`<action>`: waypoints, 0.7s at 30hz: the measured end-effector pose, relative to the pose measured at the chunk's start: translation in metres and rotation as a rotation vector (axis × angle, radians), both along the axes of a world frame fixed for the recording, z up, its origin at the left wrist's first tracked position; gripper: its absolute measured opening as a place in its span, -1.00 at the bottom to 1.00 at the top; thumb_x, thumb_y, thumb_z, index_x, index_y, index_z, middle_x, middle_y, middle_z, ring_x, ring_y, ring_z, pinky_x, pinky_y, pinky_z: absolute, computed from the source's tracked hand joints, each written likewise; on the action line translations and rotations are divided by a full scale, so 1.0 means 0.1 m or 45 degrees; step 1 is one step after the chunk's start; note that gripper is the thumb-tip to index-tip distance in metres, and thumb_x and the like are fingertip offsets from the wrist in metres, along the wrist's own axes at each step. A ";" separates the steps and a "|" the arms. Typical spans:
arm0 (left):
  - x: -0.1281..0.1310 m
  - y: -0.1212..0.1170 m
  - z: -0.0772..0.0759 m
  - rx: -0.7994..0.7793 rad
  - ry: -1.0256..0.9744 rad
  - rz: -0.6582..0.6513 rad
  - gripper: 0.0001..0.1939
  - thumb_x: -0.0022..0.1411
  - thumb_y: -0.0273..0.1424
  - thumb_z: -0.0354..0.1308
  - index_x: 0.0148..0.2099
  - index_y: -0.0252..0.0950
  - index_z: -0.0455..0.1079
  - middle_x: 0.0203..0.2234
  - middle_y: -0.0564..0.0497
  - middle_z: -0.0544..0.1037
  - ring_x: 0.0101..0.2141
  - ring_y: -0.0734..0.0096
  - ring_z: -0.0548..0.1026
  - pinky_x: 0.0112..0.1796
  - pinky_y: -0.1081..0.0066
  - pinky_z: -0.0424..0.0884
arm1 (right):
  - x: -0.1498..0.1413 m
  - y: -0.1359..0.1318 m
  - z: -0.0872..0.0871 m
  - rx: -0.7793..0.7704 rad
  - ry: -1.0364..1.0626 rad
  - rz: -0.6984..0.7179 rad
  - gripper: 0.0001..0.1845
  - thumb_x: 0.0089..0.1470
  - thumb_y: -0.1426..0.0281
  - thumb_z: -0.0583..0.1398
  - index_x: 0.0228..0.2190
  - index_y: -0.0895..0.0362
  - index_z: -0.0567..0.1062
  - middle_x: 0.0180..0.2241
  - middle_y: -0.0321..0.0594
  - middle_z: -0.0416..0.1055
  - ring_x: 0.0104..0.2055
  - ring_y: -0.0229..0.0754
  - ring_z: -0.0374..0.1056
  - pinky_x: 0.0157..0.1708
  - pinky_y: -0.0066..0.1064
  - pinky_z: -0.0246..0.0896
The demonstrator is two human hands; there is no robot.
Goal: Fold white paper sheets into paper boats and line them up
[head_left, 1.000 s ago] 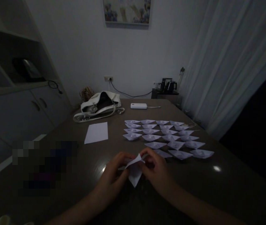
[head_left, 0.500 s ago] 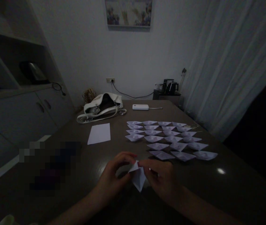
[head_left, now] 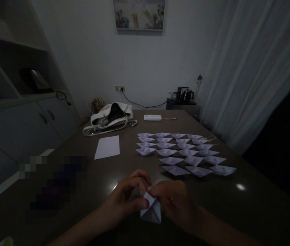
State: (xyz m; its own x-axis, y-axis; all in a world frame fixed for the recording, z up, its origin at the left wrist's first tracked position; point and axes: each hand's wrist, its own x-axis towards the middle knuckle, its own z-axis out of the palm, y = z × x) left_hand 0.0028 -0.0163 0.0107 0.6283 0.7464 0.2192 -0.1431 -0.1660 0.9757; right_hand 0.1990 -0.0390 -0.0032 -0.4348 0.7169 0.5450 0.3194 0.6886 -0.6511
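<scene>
A small piece of folded white paper (head_left: 152,211) is held between my hands over the near part of the table. My left hand (head_left: 131,193) pinches its left side, thumb in front and fingers behind. On the upper right, my right hand (head_left: 174,198) grips the same paper with curled fingers; its fingertips partly hide the upper edge. Several folded paper boats (head_left: 165,152) stand in rows just beyond my right hand. To the far left of them lies a flat white sheet of paper (head_left: 107,147).
On the dark table (head_left: 124,164), a white handbag (head_left: 111,116) lies at the back left. A white power bank (head_left: 152,117) with a short cable is near the far edge. A kettle (head_left: 186,96) stands on a low cabinet behind; a curtain (head_left: 247,68) hangs at right.
The folded paper has turned and opened wider toward me, its lower end now broader. My left thumb has moved onto its front face, and both hands have shifted slightly lower.
</scene>
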 end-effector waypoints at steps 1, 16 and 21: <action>0.00 0.00 -0.01 -0.040 -0.015 -0.024 -0.72 0.11 -0.16 0.28 -0.38 -0.28 0.41 -0.21 -0.01 0.31 -0.17 0.26 0.33 -0.18 0.37 0.24 | 0.00 -0.01 0.02 -0.008 -0.022 0.022 -0.70 0.19 0.50 0.01 -0.31 0.06 0.53 -0.49 -0.27 0.49 -0.49 -0.28 0.39 -0.45 -0.50 0.18; 0.10 0.03 -0.16 -0.842 -0.127 0.081 -0.62 0.12 -0.19 0.29 -0.10 -0.25 0.30 -0.32 0.02 0.45 -0.38 0.41 0.47 -0.40 0.40 0.46 | -0.03 0.05 0.10 0.009 -0.180 -0.142 -0.69 0.09 0.57 0.05 -0.41 0.07 0.58 -0.56 -0.26 0.42 -0.56 -0.25 0.27 -0.54 -0.45 0.07; 0.08 0.10 -0.16 -0.790 -0.099 0.195 -0.60 0.10 -0.20 0.31 -0.07 -0.22 0.30 -0.32 0.02 0.48 -0.38 0.37 0.50 -0.42 0.41 0.47 | -0.02 0.08 0.08 -0.181 -0.077 -0.181 -0.77 0.16 0.41 0.11 -0.19 0.05 0.53 -0.51 -0.29 0.47 -0.60 -0.29 0.28 -0.56 -0.46 0.13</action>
State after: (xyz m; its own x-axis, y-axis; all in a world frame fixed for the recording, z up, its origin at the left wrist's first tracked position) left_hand 0.0103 -0.0063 -0.0054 0.5040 0.8292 -0.2419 -0.2368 0.4019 0.8845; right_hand 0.1970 -0.0313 0.0044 -0.3524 0.8413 0.4100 0.4481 0.5363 -0.7153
